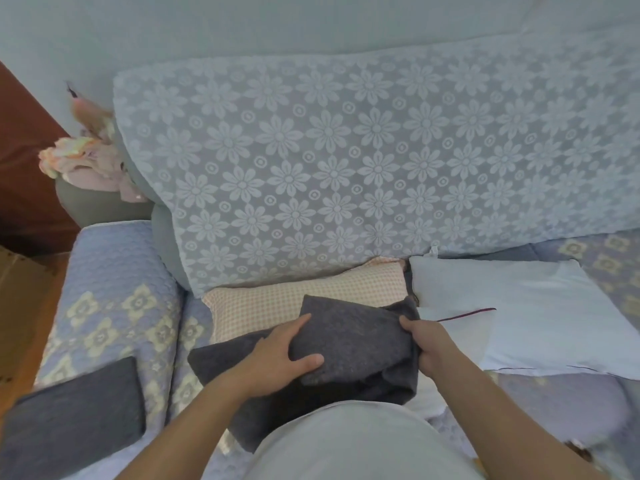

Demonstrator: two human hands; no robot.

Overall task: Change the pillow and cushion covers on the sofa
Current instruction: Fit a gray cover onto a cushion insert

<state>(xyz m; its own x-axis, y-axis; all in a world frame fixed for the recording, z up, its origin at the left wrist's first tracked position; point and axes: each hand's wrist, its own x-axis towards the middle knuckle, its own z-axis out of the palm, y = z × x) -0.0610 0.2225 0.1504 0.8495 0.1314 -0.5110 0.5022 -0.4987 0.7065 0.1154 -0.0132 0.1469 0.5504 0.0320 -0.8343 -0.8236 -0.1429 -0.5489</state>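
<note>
- The left hand (287, 355) and right hand (424, 344) both grip the grey cushion cover (353, 348), over the checked pillow (304, 292) on the sofa seat.
- Next, I think: find the cover's opening.

Head camera looks steeply down, close over the sofa (114, 299).

A home living room; a sofa (114, 292) in a quilted blue floral cover fills the view, a lace daisy throw (346, 168) draped over its backrest; loose pillows (519, 306) lie on the seat; a pale wall (242, 26) rises behind; crumpled clothes (86, 161) sit on the armrest corner.
</note>
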